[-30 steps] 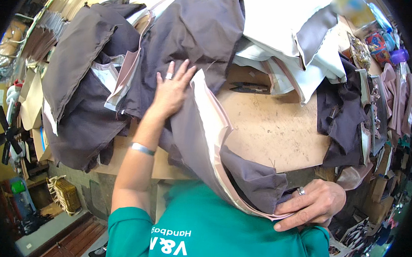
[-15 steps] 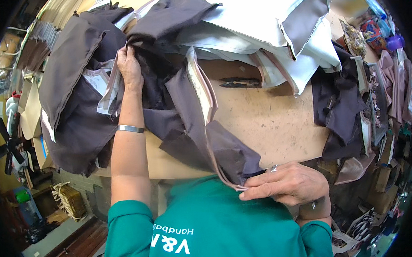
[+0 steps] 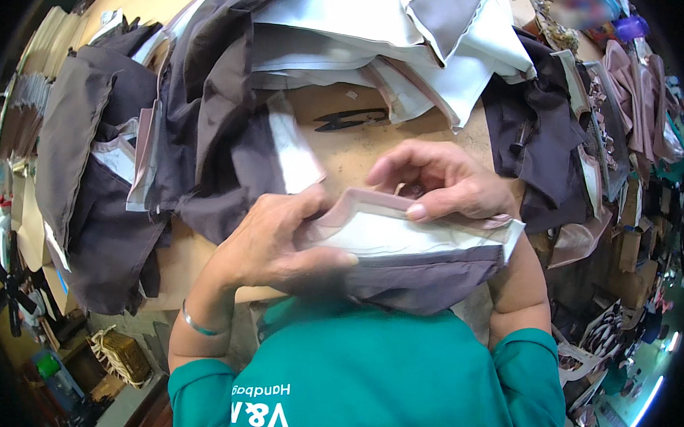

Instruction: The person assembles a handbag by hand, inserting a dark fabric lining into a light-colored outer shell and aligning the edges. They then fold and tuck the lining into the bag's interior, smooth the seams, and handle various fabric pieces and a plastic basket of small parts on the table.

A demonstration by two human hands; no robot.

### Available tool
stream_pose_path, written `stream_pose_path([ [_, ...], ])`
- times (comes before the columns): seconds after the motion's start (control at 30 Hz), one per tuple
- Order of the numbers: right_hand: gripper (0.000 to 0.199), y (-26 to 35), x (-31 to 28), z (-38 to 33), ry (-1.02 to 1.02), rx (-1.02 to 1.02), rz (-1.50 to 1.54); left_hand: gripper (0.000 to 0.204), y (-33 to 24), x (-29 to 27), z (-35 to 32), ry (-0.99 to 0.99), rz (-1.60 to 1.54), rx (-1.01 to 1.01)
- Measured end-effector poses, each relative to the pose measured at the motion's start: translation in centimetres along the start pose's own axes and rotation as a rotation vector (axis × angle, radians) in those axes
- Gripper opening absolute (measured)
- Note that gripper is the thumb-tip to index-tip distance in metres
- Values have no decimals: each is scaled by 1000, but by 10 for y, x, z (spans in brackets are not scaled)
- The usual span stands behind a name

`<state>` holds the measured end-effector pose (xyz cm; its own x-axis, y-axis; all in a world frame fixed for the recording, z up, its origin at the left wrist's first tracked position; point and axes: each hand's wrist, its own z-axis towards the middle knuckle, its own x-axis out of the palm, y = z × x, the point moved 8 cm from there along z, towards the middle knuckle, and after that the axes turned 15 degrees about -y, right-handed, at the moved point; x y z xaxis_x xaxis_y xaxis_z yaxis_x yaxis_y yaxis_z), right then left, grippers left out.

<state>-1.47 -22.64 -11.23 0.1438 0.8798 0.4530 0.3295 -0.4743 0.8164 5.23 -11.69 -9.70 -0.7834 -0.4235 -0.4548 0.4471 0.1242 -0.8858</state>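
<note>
Close to my chest I hold up a sewn fabric piece [image 3: 409, 252], dark purple-brown outside with a white lining and a pale pink edge. My left hand [image 3: 278, 245] grips its left end, thumb on the pink edge. My right hand [image 3: 436, 184] pinches the top edge from above, fingers curled over it. A thin bangle [image 3: 197, 326] sits on my left wrist.
A wooden table [image 3: 361, 149] lies beyond my hands, with black thread snips [image 3: 351, 120] on it. Heaps of dark purple-brown fabric [image 3: 127, 171] cover the left side, white pieces [image 3: 367, 37] the far middle, more dark pieces [image 3: 547, 139] the right. Clutter and boxes crowd the right edge.
My left hand left the fabric heap at the left and came to the piece. Both hands lifted the piece off the table edge, up close to my chest.
</note>
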Motion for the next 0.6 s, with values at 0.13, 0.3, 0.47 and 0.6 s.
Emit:
stream_pose_path([
  [0.13,41,-19,3,4,-8,77,360,28,0,-25,-15,-145,26,-123],
  [0.3,64,-34,-8,2,-74,-42,550,21,15,-53,-40,-355,-28,-259],
  [0.47,54,-39,2,-14,-184,-53,135,14,48,-56,-74,-445,-192,-435],
  [0.6,59,-41,11,-11,-288,52,273,19,61,-57,-87,-486,-322,-596],
])
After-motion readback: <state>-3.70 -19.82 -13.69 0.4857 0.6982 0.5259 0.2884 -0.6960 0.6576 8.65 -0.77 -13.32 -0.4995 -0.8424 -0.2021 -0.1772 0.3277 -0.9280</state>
